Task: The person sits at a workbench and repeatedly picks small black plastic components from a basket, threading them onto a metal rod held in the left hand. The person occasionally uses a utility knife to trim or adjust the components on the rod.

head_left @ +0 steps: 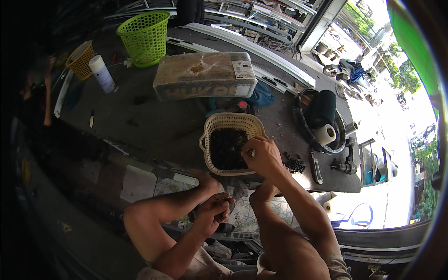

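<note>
A cream plastic basket (234, 118) stands near the table's front edge, with a heap of small black parts (227, 148) inside. Over its right rim, my right hand (262, 156) has its fingers pinched together; a small pale thing shows at them, too small to name. Below the table edge, above my lap, my left hand (215, 211) is closed, with thumb and fingers pressed round something dark that is mostly hidden. More small black parts (295, 164) lie loose on the table, right of the basket and beside my right wrist.
A utility knife (316, 169) and a dark power tool (346, 163) lie at right, near a round black tub (336, 148) holding rolls. Behind the basket are a wrapped cardboard box (200, 77) and a blue cloth (262, 95). Farther left stand a green basket (144, 42) and spray can (102, 75).
</note>
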`<action>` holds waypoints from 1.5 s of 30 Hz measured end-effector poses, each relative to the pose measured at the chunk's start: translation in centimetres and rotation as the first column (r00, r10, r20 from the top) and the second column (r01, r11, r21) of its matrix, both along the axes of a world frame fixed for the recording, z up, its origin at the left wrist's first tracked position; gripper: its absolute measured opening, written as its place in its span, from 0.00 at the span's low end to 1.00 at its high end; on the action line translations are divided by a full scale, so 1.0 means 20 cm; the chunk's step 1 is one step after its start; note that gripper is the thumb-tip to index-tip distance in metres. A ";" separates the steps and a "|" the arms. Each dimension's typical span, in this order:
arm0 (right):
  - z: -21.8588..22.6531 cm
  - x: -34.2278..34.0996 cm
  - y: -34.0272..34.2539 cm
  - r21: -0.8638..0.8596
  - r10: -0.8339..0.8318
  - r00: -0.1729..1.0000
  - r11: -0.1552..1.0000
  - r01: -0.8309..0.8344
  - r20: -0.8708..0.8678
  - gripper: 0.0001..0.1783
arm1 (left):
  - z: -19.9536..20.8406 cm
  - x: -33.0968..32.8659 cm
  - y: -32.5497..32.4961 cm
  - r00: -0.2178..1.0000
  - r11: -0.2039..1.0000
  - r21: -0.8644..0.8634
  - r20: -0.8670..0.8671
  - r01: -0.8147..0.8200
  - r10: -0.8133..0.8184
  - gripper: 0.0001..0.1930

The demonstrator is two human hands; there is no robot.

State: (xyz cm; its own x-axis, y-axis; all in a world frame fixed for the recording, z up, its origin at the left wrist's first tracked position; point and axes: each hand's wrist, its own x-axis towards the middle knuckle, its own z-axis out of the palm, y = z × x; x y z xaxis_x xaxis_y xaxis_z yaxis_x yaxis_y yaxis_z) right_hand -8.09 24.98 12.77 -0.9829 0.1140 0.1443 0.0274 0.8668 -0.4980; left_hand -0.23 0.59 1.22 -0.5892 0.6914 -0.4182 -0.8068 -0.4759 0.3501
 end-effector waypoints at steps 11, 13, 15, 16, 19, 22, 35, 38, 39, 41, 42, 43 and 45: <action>0.09 0.28 -0.24 -0.501 0.178 0.964 0.864 -0.056 0.199 0.12 | 0.00 -0.02 -0.06 0.986 0.990 0.063 -0.099 -0.130 0.136 0.14; 0.06 0.29 -0.26 -0.490 0.196 0.970 0.866 -0.101 0.146 0.10 | 0.01 -0.03 -0.06 0.984 0.987 0.085 -0.108 -0.136 0.145 0.15; 0.04 0.30 -0.27 -0.496 0.211 0.969 0.860 -0.122 0.128 0.09 | 0.01 -0.03 -0.07 0.979 0.986 0.094 -0.141 -0.135 0.147 0.14; 0.02 0.31 -0.28 -0.506 0.221 0.965 0.854 -0.123 0.138 0.08 | 0.01 -0.04 -0.07 0.976 0.987 0.091 -0.165 -0.132 0.145 0.13; -0.01 0.33 -0.28 -0.521 0.246 0.961 0.841 -0.147 0.126 0.08 | -0.01 -0.03 -0.06 0.968 0.988 0.085 -0.203 -0.129 0.144 0.10; -0.04 0.35 -0.28 -0.547 0.246 0.962 0.824 -0.145 0.115 0.09 | -0.02 -0.01 -0.05 0.970 0.987 0.059 -0.184 -0.151 0.159 0.10; -0.01 0.39 -0.24 -0.652 0.239 0.931 0.758 -0.002 0.275 0.11 | -0.01 -0.01 -0.07 0.962 0.961 0.205 -0.164 -0.185 0.220 0.10; 0.00 0.39 -0.23 -0.653 0.253 0.928 0.757 -0.013 0.275 0.11 | 0.00 -0.01 -0.08 0.957 0.961 0.216 -0.193 -0.174 0.217 0.11; 0.00 0.39 -0.24 -0.648 0.260 0.930 0.761 -0.032 0.259 0.10 | 0.00 -0.02 -0.08 0.960 0.967 0.195 -0.192 -0.165 0.203 0.11; -0.01 0.39 -0.24 -0.664 0.271 0.924 0.747 -0.026 0.270 0.10 | 0.01 -0.02 -0.08 0.957 0.964 0.217 -0.210 -0.153 0.200 0.11; -0.01 0.39 -0.25 -0.653 0.267 0.922 0.757 -0.021 0.280 0.10 | 0.01 -0.02 -0.08 0.962 0.970 0.191 -0.196 -0.153 0.190 0.12; -0.01 0.40 -0.26 -0.672 0.278 0.932 0.739 -0.051 0.235 0.09 | 0.02 -0.02 -0.07 0.963 0.970 0.190 -0.193 -0.152 0.189 0.12; -0.01 0.40 -0.28 -0.668 0.274 0.947 0.737 -0.097 0.166 0.09 | 0.03 -0.03 -0.07 0.966 0.974 0.172 -0.189 -0.145 0.177 0.14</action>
